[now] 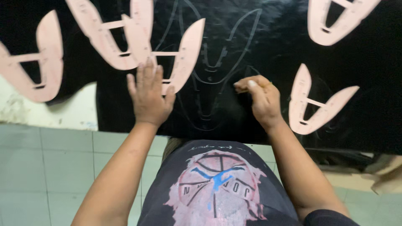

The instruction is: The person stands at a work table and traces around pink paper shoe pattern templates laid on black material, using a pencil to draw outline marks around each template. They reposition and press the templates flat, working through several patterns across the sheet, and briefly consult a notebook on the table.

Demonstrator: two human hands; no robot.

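My left hand lies flat, fingers spread, pressing a pale pink V-shaped pattern template onto a black sheet of material. My right hand is closed around a thin marking tool whose tip touches the black sheet just right of that template; the tool itself is almost hidden by the fingers. Faint traced outlines of the same shape show on the black sheet between my hands.
More pink templates lie on the sheet: one at far left, one at upper left, one at top right, one right of my right hand. Pale worktable edge and tiled floor below.
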